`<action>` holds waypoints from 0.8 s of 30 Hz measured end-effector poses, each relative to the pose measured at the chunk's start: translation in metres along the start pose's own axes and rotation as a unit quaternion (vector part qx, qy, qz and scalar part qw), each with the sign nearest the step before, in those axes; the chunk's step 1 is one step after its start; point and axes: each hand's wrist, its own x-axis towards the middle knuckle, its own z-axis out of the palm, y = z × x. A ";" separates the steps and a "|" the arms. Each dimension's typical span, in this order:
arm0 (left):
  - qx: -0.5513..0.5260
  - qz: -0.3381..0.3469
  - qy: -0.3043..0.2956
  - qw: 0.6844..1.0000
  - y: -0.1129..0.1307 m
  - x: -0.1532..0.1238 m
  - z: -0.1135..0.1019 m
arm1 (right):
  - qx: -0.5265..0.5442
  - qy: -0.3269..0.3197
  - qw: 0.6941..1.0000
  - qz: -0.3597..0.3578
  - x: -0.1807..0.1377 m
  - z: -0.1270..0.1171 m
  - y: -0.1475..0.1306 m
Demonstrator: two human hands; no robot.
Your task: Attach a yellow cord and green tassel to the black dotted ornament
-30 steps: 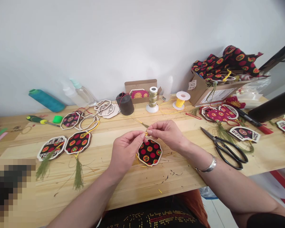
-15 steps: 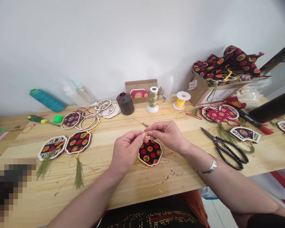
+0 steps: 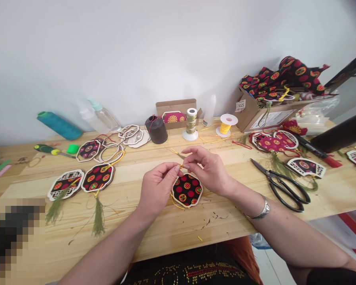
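Observation:
A scalloped ornament (image 3: 187,190) covered in black cloth with red and yellow dots lies on the wooden table (image 3: 172,225) in front of me. A thin yellow cord (image 3: 181,166) comes out of its top edge. My left hand (image 3: 157,187) pinches that cord just above the ornament's left corner. My right hand (image 3: 207,167) meets it from the right, thumb and forefinger pinched on the same cord, the other fingers curled and raised. A loose loop of the cord shows under the ornament's lower left edge.
Black scissors (image 3: 284,185) lie to the right. Finished ornaments with green tassels (image 3: 97,177) lie at left. Thread spools (image 3: 191,123), a yellow cord reel (image 3: 226,125), a dark spool (image 3: 157,129), bottles and a box of cloth (image 3: 273,103) line the back.
My right hand has shifted slightly up and left, its outer fingers lifting. The left hand and the ornament have stayed nearly still.

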 end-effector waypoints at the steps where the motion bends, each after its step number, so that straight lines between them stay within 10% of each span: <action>1: 0.004 0.001 0.001 1.000 0.000 0.000 0.000 | -0.021 0.002 1.000 -0.015 0.000 -0.001 -0.001; 10: 0.010 0.004 0.006 1.000 0.000 -0.001 0.000 | -0.018 -0.010 1.000 -0.013 0.001 -0.004 0.000; 19: -0.247 -0.126 -0.048 0.960 -0.002 0.006 0.002 | 0.159 -0.062 0.976 0.138 0.007 -0.005 -0.002; 24: -0.289 -0.159 -0.079 0.941 -0.001 0.006 0.001 | 0.128 -0.033 0.988 0.076 0.004 0.000 0.002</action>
